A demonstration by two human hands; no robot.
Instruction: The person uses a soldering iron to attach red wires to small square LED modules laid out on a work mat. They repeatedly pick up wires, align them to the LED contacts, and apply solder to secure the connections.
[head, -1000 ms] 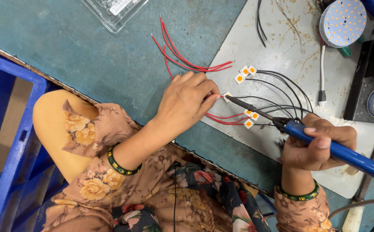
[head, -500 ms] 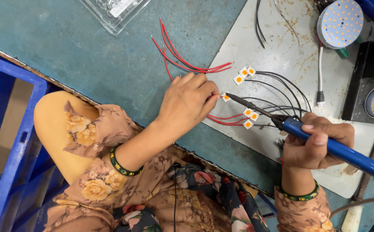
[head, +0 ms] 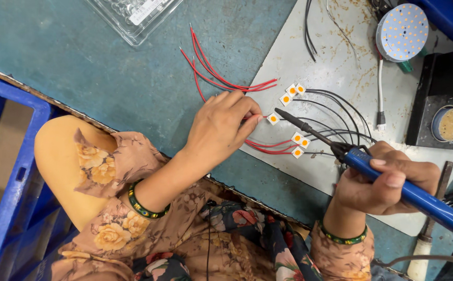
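So the left hand (head: 221,127) is pinched shut on a red wire (head: 260,144), pressing its end against the little square LED chip (head: 272,119) on the grey work mat (head: 309,62). The right hand (head: 380,179) is wrapped tight around the blue soldering iron (head: 372,169), tip sitting just beside that same chip. My take: hold the wire dead flat on the pad, touch iron to both at once, and don't let the fingertips creep toward the tip. Room is tight on the right, with other LED chips (head: 299,144) and black wires (head: 341,112) lying right under the iron's shaft, so I'd come in from above rather than sweep sideways. More open space left of the mat edge, on the bare teal table (head: 106,78), where only the spare red wires (head: 211,67) lie
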